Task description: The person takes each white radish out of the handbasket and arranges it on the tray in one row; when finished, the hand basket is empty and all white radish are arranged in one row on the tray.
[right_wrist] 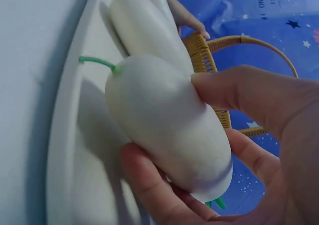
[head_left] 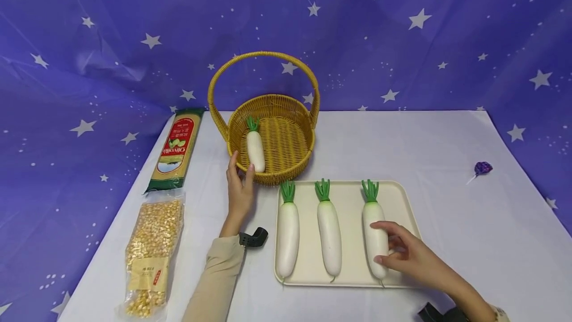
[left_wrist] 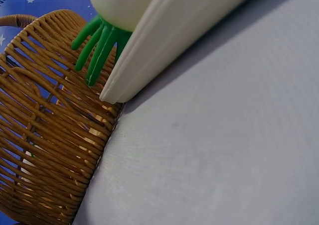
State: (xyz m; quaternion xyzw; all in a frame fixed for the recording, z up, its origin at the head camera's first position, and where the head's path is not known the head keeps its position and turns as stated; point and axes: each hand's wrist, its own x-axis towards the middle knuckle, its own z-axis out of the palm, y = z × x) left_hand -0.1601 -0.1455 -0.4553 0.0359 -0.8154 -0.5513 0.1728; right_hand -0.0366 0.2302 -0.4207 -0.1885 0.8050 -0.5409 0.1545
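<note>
My right hand [head_left: 408, 255] grips a white radish [head_left: 374, 232] with green tops at the right of the cream tray [head_left: 350, 275]. In the right wrist view, the thumb lies on one side of that radish [right_wrist: 159, 110] and fingers on the other. Two more radishes lie in the tray, a middle one [head_left: 329, 237] and a left one [head_left: 288, 240]. At the front left rim of the wicker basket [head_left: 286, 148], my left hand [head_left: 240, 195] touches with fingers extended and spread. A smaller radish [head_left: 255, 150] lies inside the basket.
A pasta packet [head_left: 176, 148] and a bag of corn kernels [head_left: 154, 247] lie along the table's left side. Far right is a wrapped lollipop [head_left: 482, 168]. The basket's tall handle [head_left: 263, 54] arches up before a starry purple cloth [head_left: 357, 39].
</note>
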